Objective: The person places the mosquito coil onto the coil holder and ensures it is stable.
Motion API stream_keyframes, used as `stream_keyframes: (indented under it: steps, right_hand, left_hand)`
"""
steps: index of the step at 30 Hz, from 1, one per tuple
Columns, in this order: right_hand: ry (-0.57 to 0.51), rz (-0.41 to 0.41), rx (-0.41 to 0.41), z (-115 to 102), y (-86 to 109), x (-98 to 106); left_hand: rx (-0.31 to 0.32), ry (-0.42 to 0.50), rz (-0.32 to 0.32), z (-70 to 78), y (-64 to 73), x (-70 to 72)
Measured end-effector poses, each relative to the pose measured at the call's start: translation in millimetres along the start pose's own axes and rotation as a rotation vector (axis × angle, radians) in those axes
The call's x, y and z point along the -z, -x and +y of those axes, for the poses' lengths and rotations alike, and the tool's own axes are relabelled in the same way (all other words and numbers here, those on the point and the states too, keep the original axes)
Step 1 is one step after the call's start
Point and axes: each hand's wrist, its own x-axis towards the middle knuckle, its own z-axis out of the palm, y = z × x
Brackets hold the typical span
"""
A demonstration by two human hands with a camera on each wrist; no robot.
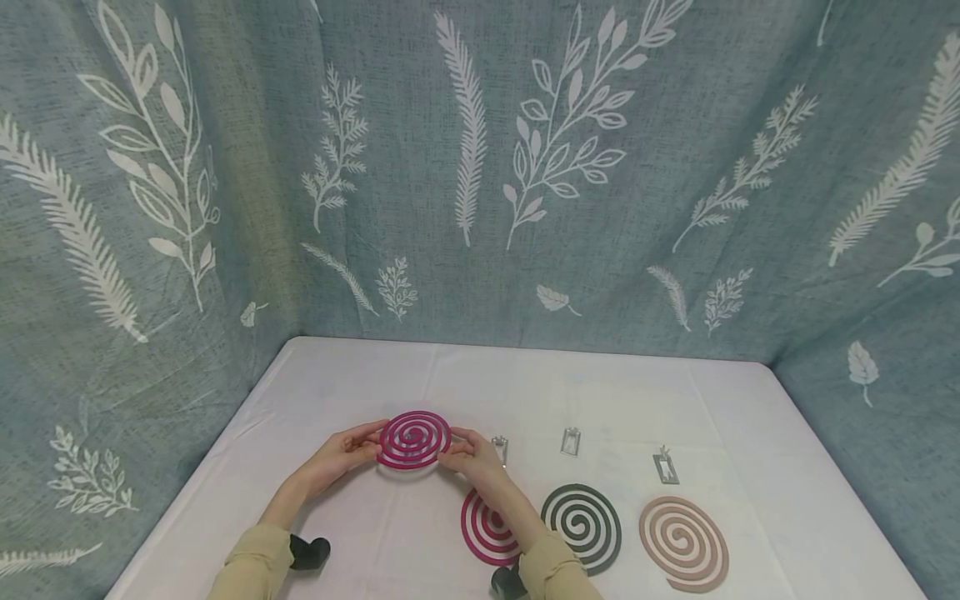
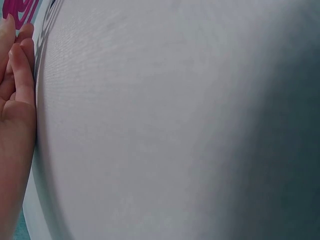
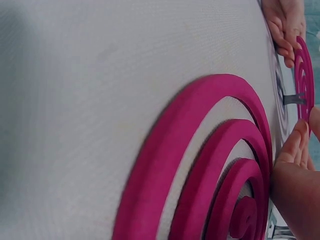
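Both hands hold a magenta mosquito coil [image 1: 413, 435] in the air over the left part of the table. My left hand [image 1: 335, 457] pinches its left rim, and the right hand [image 1: 478, 467] grips the opposite rim. From the right wrist, a grey metal tab [image 3: 292, 99] shows across the middle of this coil. Below the right forearm lies a second magenta coil [image 3: 155, 165], flat on the cloth and partly hidden in the head view. The left wrist view catches only the left hand [image 2: 21, 75] and a bit of the held coil [image 2: 19, 20].
A dark green coil [image 1: 577, 523] and a tan coil [image 1: 678, 536] lie right of the magenta one. Behind them are small metal coil stands [image 1: 564, 442], one partly covered by the right hand. Patterned blue-green curtains [image 1: 420, 167] enclose the white-covered table [image 1: 360, 367].
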Motion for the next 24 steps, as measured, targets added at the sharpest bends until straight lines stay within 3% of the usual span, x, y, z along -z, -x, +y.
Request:
stream_keyframes:
  steps: [24]
  right_hand:
    - [-0.013, -0.001, -0.004, -2.2, 2.4, 0.3]
  left_hand:
    - [0.005, 0.03, 0.007, -0.8, 0.8, -0.9]
